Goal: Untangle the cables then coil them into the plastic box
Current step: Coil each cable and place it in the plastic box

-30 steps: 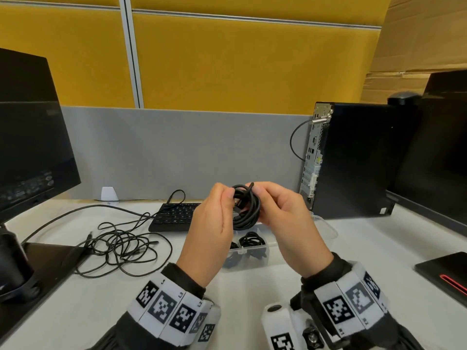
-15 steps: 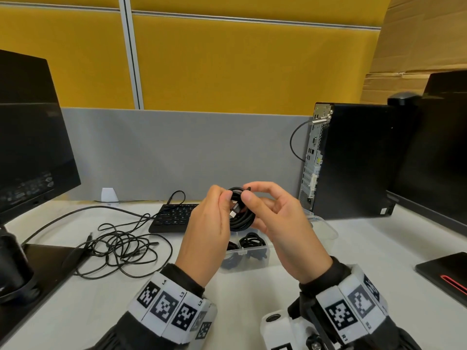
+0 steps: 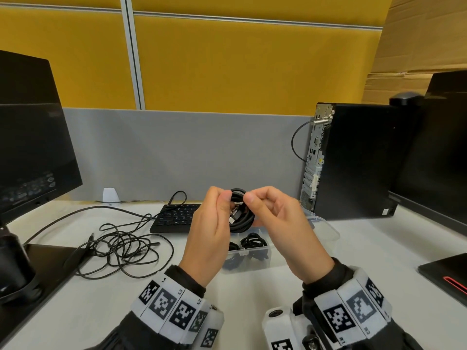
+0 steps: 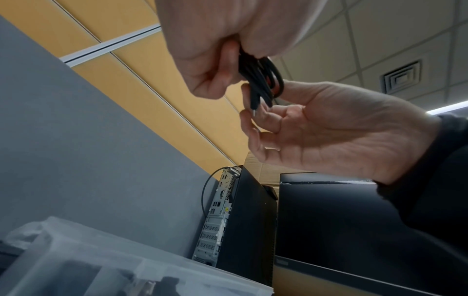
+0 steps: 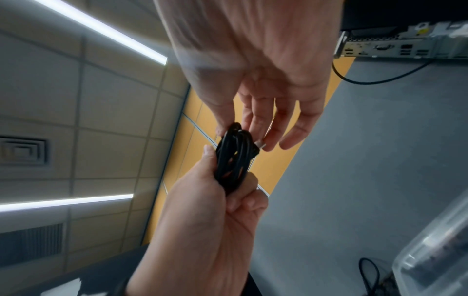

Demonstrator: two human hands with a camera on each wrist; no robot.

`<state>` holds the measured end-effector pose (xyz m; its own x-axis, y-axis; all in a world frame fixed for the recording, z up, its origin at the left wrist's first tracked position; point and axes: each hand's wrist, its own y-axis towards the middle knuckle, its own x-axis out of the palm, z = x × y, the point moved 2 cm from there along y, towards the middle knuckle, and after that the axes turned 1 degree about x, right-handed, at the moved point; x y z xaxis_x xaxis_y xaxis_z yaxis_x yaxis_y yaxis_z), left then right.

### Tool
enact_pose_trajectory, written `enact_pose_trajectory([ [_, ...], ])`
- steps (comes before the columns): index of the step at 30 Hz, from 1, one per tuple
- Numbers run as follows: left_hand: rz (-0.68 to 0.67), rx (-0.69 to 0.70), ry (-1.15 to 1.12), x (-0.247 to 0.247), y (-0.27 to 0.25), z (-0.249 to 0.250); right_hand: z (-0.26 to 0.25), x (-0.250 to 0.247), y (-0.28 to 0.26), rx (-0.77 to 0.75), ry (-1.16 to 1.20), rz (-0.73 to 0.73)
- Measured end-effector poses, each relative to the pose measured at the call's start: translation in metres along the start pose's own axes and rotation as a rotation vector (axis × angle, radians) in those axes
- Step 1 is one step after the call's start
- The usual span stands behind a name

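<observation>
coiled cable (image 3: pixel 240 213) is being held above the plastic box (image 3: pixel 326 227) | left hand (image 3: pixel 209 236) fingers clenched round the loops | right hand (image 3: pixel 280 223) now pinching only its top, plug end (image 3: pixel 233 215) freed | tuck pending; tangled cables (image 3: pixel 121 248) waiting on worktop (image 3: pixel 353 248)

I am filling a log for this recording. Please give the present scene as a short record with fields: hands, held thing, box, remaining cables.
left hand: grips the coiled black cable at its left side
right hand: pinches the coil at its top, other fingers loosely curled
held thing: small coil, raised above the plastic box, plug end showing
plastic box: clear, on the desk, already holds coiled black cables
remaining cables: tangled black pile on the desk, left of the box
</observation>
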<state>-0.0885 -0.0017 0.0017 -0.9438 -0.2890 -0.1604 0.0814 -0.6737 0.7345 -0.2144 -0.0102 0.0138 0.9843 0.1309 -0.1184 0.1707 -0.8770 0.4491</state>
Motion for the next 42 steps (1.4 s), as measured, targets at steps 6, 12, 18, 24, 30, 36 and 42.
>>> enact_pose_trajectory([
  [6,-0.077,-0.092,-0.046,0.003,-0.001,-0.006,0.005,-0.007,0.004,0.095,0.025,-0.069],
  [12,-0.206,-0.235,-0.102,0.004,-0.001,-0.002,0.010,-0.015,0.008,0.168,-0.001,-0.118],
  [18,-0.360,-0.327,-0.133,0.009,0.000,-0.008,0.005,-0.027,0.012,0.199,-0.103,-0.183],
  [24,-0.392,-0.411,-0.194,0.039,0.013,-0.010,0.004,-0.044,0.027,0.057,-0.460,-0.148],
  [30,-0.535,-0.416,0.188,0.062,0.016,-0.057,0.037,-0.079,0.077,0.137,-0.996,-0.262],
  [36,-0.763,-0.423,0.478,0.061,0.008,-0.089,0.089,-0.060,0.088,0.299,-1.476,-0.530],
  [42,-0.769,-0.415,0.493,0.068,0.009,-0.100,0.088,-0.047,0.088,0.265,-1.542,-0.557],
])
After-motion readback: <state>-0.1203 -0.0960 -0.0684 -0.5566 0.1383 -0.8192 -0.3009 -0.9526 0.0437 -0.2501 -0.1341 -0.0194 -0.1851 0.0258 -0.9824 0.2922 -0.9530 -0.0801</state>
